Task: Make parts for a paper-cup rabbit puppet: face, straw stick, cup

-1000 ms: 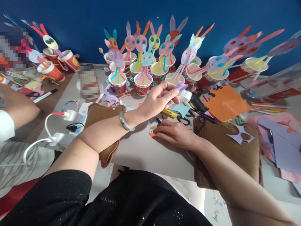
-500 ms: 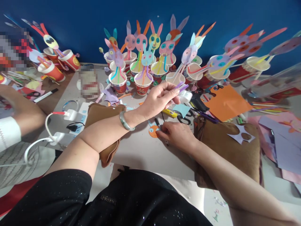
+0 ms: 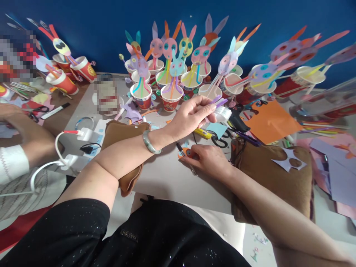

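Note:
My left hand point(image 3: 196, 113), with a jade bangle on its wrist, reaches across mid-table and pinches a bent purple straw point(image 3: 220, 101) between thumb and fingers. Just behind those fingertips sits a white object point(image 3: 223, 114) that I cannot make out. Closer to me, my right hand point(image 3: 210, 159) rests on the table, closed around a dark pen point(image 3: 180, 149). Under the pen and fingertips lies a round orange paper face point(image 3: 188, 152) with blue eyes, partly hidden by the hand.
Paper cups point(image 3: 171, 98) with straw-necked rabbit heads line the back. Scissors point(image 3: 219, 141), a yellow cutter point(image 3: 203, 132) and orange paper point(image 3: 274, 122) lie beyond my right hand. Brown cushions point(image 3: 274, 181) flank the space. Chargers point(image 3: 83, 135) and a co-worker's arm point(image 3: 36, 137) are left.
The pen in my right hand has swung left, across the orange face, and my fingers cover more of it. My left hand still holds the straw. The view has shifted slightly.

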A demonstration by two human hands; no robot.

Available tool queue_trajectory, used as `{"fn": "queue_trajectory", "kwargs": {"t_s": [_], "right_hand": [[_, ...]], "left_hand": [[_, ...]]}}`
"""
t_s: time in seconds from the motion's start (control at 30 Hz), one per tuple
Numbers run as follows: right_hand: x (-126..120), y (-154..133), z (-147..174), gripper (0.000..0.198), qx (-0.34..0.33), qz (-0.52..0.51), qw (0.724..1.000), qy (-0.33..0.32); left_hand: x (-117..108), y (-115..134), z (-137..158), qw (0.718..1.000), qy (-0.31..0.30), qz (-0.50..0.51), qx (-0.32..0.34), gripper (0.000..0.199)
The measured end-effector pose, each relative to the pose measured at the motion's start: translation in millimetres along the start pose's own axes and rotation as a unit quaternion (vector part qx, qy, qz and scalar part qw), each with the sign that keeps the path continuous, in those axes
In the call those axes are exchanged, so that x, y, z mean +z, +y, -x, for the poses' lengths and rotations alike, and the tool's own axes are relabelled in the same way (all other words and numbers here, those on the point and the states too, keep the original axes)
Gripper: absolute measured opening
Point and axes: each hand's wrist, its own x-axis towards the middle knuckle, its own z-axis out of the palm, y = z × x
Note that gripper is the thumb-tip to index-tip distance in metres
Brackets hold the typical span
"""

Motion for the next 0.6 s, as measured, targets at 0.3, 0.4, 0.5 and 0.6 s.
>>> {"fn": "queue_trajectory", "kwargs": {"t_s": [0.3, 0.4, 0.5, 0.6], "right_hand": [[-17.2, 21.8, -0.8, 0.038, 0.034, -0.069, 0.993, 0.09], [-23.5, 32.4, -0.4, 0.03, 0.068, -0.101, 0.979, 0.165], [-29.2, 44.7, -2.3, 0.024, 0.103, -0.155, 0.94, 0.287], [-32.5, 52.8, -5.5, 0.021, 0.093, -0.265, 0.866, 0.414]], "left_hand": [[-0.8, -5.6, -1.5, 1.0, -0.003, 0.011, 0.005, 0.019], [-2.7, -8.7, -1.7, 1.0, -0.016, 0.014, 0.012, 0.017], [-3.0, -10.3, -1.0, 0.999, -0.029, 0.015, 0.007, 0.017], [-1.1, -13.2, 0.4, 0.999, -0.045, 0.014, -0.002, 0.016]]}}
